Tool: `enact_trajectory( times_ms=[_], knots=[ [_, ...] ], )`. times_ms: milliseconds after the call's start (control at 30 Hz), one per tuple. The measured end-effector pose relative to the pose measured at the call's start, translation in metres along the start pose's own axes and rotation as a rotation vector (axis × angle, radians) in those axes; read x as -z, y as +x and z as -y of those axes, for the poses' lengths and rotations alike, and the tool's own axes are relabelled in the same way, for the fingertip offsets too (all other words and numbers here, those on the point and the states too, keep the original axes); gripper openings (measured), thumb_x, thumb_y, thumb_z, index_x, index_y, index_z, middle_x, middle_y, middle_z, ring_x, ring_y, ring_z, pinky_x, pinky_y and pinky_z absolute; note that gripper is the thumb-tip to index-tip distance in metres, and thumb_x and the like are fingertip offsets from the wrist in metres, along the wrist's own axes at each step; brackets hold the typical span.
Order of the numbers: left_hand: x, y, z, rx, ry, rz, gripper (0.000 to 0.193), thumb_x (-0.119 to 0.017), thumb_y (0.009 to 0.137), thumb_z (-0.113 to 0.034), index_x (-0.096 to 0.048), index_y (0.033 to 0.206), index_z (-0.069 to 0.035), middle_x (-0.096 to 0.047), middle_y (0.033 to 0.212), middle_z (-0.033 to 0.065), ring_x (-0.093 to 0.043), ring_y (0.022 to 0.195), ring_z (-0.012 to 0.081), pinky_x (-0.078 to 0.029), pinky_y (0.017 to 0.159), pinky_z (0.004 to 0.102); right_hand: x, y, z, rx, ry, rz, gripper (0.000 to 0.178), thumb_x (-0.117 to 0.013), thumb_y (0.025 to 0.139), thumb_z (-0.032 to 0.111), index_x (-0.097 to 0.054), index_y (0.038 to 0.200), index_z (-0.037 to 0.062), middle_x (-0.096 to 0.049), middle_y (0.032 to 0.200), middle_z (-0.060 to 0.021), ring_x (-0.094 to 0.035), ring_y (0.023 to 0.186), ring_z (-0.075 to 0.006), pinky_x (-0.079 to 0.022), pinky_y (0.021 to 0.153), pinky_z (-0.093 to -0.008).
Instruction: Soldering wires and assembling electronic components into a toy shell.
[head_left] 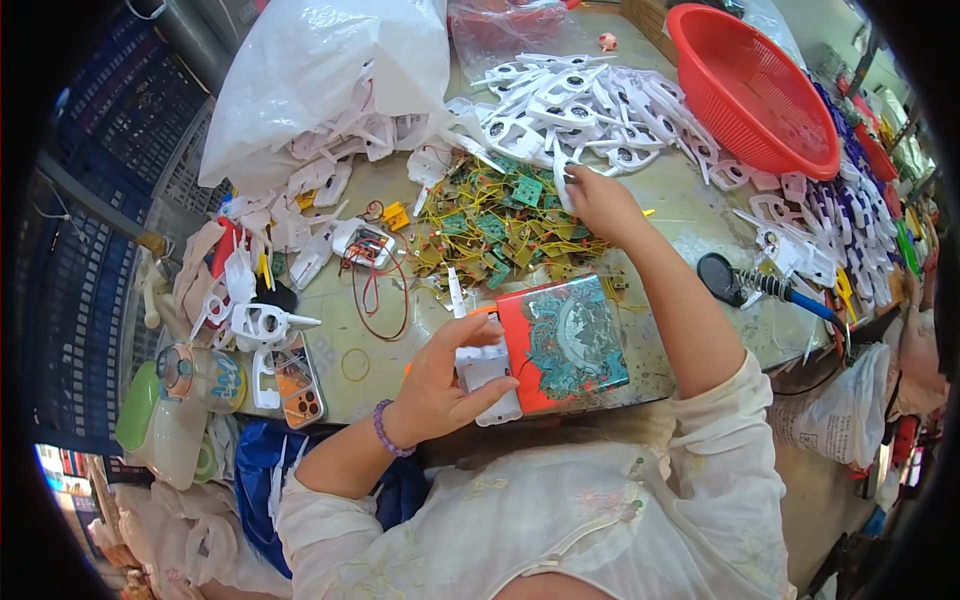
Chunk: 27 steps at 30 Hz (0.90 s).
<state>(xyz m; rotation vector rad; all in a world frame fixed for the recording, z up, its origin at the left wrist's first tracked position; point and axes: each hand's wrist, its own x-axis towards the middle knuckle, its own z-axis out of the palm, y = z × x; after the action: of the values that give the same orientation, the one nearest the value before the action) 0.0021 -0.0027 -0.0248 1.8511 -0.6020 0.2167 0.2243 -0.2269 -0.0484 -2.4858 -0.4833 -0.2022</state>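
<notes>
My left hand (440,375) is closed around a white plastic casing (487,378) with a narrow tip pointing away from me. It is held at the table's near edge, against the left side of a red box with a worn teal pattern (575,340). Farther off, my right hand (605,208) reaches to the front of a heap of white plastic casing halves (570,100), its fingertips pinching one white casing half (563,180). Just left of that hand lies a pile of small green circuit boards with yellow wires (495,225).
A red plastic basket (755,90) leans at the far right. A soldering iron with a blue handle (790,292) is on the right. On the left are a white plastic bag (330,80), a phone (297,380), a glass jar (215,380) and a small device with red wires (363,245).
</notes>
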Motion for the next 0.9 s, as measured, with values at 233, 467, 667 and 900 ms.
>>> enact_trajectory(
  times_ms=[233, 467, 667, 900],
  knots=[
    [0.058, 0.037, 0.005, -0.034, 0.454, -0.166, 0.025, -0.065, 0.080, -0.015, -0.060, 0.102, -0.003, -0.060, 0.101, 0.0136, -0.056, 0.097, 0.0308, -0.043, 0.086, 0.0375, 0.016, -0.014, 0.011, -0.187, -0.106, 0.226, 0.060, -0.070, 0.073, 0.041, -0.055, 0.120, 0.0054, -0.065, 0.076, -0.0103, -0.063, 0.070, -0.0253, -0.048, 0.064, -0.0369],
    [0.070, 0.124, 0.069, 0.027, 0.603, 0.012, 0.018, -0.060, 0.084, -0.015, -0.065, 0.096, -0.004, -0.063, 0.092, 0.0116, -0.060, 0.088, 0.0260, -0.046, 0.078, 0.0368, 0.031, -0.044, -0.005, -0.168, 0.228, -0.085, 0.051, -0.064, 0.070, 0.023, -0.057, 0.117, 0.0044, -0.062, 0.074, -0.0104, -0.060, 0.068, -0.0245, -0.048, 0.066, -0.0354],
    [0.011, 0.192, 0.077, 0.014, 1.096, 0.214, 0.024, -0.063, 0.078, -0.032, -0.069, 0.085, -0.010, -0.067, 0.085, 0.0100, -0.062, 0.087, 0.0274, -0.046, 0.077, 0.0408, 0.049, -0.086, 0.013, -0.259, 0.062, -0.110, 0.043, -0.061, 0.075, 0.020, -0.059, 0.116, 0.0080, -0.064, 0.082, -0.0120, -0.063, 0.072, -0.0276, -0.049, 0.068, -0.0367],
    [-0.004, 0.213, 0.078, 0.259, 1.214, 0.334, 0.039, -0.069, 0.067, -0.044, -0.069, 0.086, -0.009, -0.068, 0.085, 0.0115, -0.066, 0.082, 0.0271, -0.047, 0.073, 0.0397, 0.041, -0.108, 0.008, -0.027, -0.070, -0.145, 0.038, -0.065, 0.078, 0.019, -0.057, 0.112, 0.0045, -0.063, 0.095, -0.0133, -0.061, 0.085, -0.0310, -0.048, 0.075, -0.0394]
  ],
)
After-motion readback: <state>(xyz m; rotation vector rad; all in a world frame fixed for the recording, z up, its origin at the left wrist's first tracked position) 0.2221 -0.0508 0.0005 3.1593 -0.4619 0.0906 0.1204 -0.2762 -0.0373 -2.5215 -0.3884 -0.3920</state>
